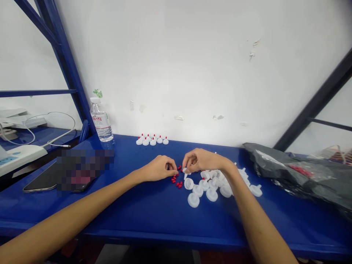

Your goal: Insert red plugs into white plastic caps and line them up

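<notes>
My left hand point(160, 168) is closed, thumb and index finger pinched at the edge of a small pile of red tip caps point(179, 184). A red tip cap shows right at its fingertips. Facing it, my right hand point(200, 160) has its fingers closed on a white nozzle cap point(186, 171), mostly hidden by them. Below and beside my right hand lies a heap of loose white nozzle caps point(211, 194), some upside down. Further back, by the wall, stands a group of white caps with red tips point(153, 141).
A water bottle point(101, 121) stands at the back left of the blue table point(154, 220). Left of my hand lie a phone point(41, 179) and a blurred patch. A dark plastic bag point(308, 172) lies on the right. Blue metal posts point(68, 62) rise at the sides.
</notes>
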Motion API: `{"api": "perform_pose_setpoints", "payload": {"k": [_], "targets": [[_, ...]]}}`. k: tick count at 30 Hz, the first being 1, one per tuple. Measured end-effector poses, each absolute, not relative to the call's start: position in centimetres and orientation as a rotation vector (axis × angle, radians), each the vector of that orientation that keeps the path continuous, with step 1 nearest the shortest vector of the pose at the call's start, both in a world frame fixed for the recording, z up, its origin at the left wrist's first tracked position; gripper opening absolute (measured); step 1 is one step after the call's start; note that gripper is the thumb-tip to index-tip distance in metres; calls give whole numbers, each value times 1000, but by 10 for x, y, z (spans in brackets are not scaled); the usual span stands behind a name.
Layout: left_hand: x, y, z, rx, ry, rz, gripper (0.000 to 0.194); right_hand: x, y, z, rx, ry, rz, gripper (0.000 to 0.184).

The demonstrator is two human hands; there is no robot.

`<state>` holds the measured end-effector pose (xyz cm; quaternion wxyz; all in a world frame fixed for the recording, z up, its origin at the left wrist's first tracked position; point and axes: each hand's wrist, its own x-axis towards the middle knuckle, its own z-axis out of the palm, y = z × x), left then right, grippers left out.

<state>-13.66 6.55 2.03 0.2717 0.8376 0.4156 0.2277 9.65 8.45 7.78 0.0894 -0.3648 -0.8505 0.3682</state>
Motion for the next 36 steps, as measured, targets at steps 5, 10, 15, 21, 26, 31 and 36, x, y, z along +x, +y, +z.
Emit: {"api": "perform_pose_setpoints", "payload": {"k": [5, 10, 15, 21, 26, 31, 36], "targets": [[-137, 67, 19, 2240, 1092, 591, 20, 95, 85, 80, -1054, -2364, 1004, 20], [-140, 71, 17, 2255, 1070, 644, 23, 90, 85, 80, -1039, -2301, 930, 18], [-141, 74, 19, 1943, 1031, 769, 31, 87, 85, 77, -1051, -2274, 880, 16], [-142, 74, 21, 1706, 1052, 856, 43, 85, 90, 70, -979, -2275, 808, 17], [-146, 78, 16, 1336, 1008, 953, 42, 81, 91, 69, -962, -2211, 753, 26], [-148, 81, 14, 1141, 985, 954, 42, 78, 87, 70, -905, -2192, 781, 21], [-148, 81, 16, 1141, 999, 939, 44, 76, 87, 69, -889, -2183, 800, 23]]}}
